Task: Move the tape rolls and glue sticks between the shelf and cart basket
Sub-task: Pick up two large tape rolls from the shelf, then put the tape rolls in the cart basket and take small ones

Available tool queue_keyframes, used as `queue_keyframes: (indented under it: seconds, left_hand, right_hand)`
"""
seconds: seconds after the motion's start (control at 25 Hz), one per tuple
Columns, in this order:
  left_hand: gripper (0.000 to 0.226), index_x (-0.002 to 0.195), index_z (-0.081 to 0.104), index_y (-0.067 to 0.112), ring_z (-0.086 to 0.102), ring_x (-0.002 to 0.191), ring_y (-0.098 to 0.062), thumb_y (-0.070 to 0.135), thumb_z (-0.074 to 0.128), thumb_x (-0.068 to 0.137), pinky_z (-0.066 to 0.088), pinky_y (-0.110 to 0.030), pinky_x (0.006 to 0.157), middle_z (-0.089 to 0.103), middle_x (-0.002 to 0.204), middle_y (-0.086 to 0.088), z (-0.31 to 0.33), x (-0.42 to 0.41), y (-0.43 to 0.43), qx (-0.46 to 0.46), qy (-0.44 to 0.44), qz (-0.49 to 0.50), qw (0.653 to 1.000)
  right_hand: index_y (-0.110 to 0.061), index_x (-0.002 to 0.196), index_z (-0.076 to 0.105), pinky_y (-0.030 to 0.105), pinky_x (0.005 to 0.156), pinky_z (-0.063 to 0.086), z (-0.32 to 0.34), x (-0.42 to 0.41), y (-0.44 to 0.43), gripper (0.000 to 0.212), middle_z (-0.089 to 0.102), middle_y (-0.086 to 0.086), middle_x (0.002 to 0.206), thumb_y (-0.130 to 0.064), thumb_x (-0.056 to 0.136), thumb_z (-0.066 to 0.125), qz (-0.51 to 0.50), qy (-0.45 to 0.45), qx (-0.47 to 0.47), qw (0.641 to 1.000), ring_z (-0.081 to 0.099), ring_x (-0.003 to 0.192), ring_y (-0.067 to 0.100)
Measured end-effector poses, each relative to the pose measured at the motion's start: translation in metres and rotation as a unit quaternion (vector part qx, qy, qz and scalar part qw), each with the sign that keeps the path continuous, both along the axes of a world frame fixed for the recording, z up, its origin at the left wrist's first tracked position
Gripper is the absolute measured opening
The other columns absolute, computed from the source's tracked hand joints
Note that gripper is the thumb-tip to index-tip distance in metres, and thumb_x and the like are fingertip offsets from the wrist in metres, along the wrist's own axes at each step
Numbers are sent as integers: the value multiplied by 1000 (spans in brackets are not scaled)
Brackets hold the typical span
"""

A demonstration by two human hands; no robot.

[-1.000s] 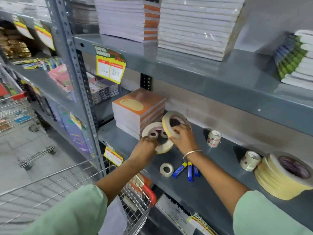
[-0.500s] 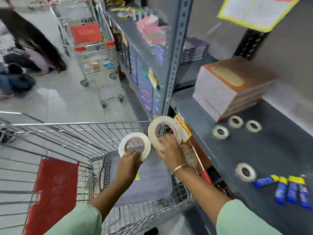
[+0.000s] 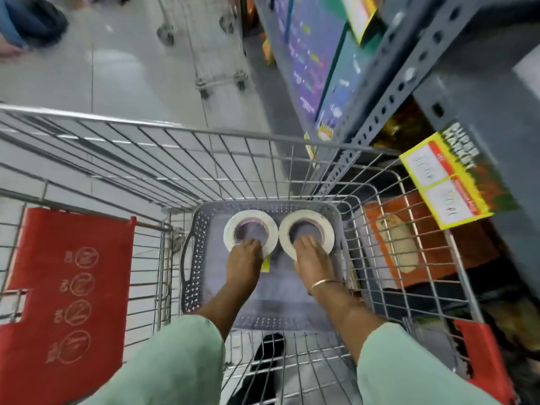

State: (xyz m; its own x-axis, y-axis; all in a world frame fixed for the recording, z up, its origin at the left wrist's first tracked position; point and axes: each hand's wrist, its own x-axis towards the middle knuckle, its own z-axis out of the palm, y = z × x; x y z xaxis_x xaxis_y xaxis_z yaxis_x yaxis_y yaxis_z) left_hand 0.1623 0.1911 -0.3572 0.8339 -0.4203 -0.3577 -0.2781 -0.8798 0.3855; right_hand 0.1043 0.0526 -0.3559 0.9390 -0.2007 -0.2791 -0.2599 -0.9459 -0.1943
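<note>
**Op:** While both arms reach down into the silver wire shopping cart [image 3: 204, 159], I see the left hand [image 3: 244, 264] on the left wide white tape roll [image 3: 233, 229], fingers hooked over its near rim and into the core.

**Desk:** And the other side?

**Op:** Same picture, mirrored. The right hand [image 3: 311, 260], thin gold bangle [image 3: 323, 283] at the wrist, grips the right wide white tape roll [image 3: 328, 229] at its near edge, fingertips inside the hole. Both hands are curled closed on their rolls.

**Desk:** Where do the rolls sit?

**Op:** Flat, side by side and just touching, in the far half of the grey perforated plastic basket [image 3: 195, 258] on the cart floor. I cannot tell whether they rest on its bottom or hang just above it.

**Desk:** Sleeves?

**Op:** Pale green sleeves [image 3: 175, 361], both forearms bare below them.

**Desk:** The shelf?

**Op:** The grey metal shelf unit [image 3: 409, 68] stands at my right, a yellow price tag [image 3: 447, 182] hanging off its edge over the cart. A red plastic seat flap [image 3: 67, 287] shows at left.
</note>
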Motion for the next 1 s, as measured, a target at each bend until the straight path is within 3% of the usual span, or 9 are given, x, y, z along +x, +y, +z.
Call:
queue_keyframes:
  seconds: [0.12,0.32,0.4,0.48,0.6,0.72,0.8,1.0]
  left_hand:
    - [28,50,49,4,54,41,-35,-11,72,47,32,-30,34,57,49,-17,-27,-2,2,24,-5,2,1000]
    - [32,55,48,6,55,44,-35,-11,73,44,24,-29,39,57,53,-17,-41,-2,1,11,-36,-29,999]
    - [27,62,54,4,59,52,-37,-10,74,49,30,-32,42,60,62,-20,-41,-2,0,19,-44,-40,998]
    - [24,83,61,0,61,74,-41,-2,73,62,46,-42,58,64,84,-23,-31,-2,-3,-2,-43,-14,999]
    - [35,106,57,-2,57,98,-42,11,69,76,48,-48,84,61,109,-24,11,-5,-9,-80,-63,17,995]
    - [34,108,55,6,55,100,-36,30,50,84,46,-44,84,58,113,-16,79,-13,-18,-170,-98,20,980]
    - [44,109,54,8,54,100,-34,39,38,81,45,-42,83,58,113,-15,122,-17,-28,-213,-127,-7,969]
    - [39,107,54,6,56,98,-33,34,43,83,45,-37,83,60,110,-17,235,-53,-98,-271,-204,-171,925]
  right_hand:
    - [-10,62,66,21,45,55,-25,0,3,43,67,5,59,-8,26,88,16,18,-17,1000,68,58,22]
    - [-12,61,66,18,45,53,-37,0,7,41,66,3,58,-10,27,90,15,0,-25,1000,67,58,19]
    - [-7,83,68,23,64,56,-29,5,5,41,70,9,82,-15,48,88,7,21,-24,999,67,83,23]
    - [-2,106,60,32,85,51,-10,7,4,42,62,15,109,-16,70,77,-17,36,-6,999,57,108,28]
    - [-7,79,69,26,60,60,42,6,0,43,70,10,80,-13,42,91,-31,-73,18,997,69,80,27]
    - [-3,94,66,38,83,50,124,-2,-10,23,66,19,95,-7,73,61,-61,-188,119,973,62,95,35]
    - [-4,91,65,31,79,41,181,-11,-21,29,66,19,90,-17,77,44,-87,-263,118,954,61,91,35]
    - [-4,85,66,34,77,40,310,-63,-82,13,66,19,86,-6,76,56,-167,-400,51,900,61,87,35]
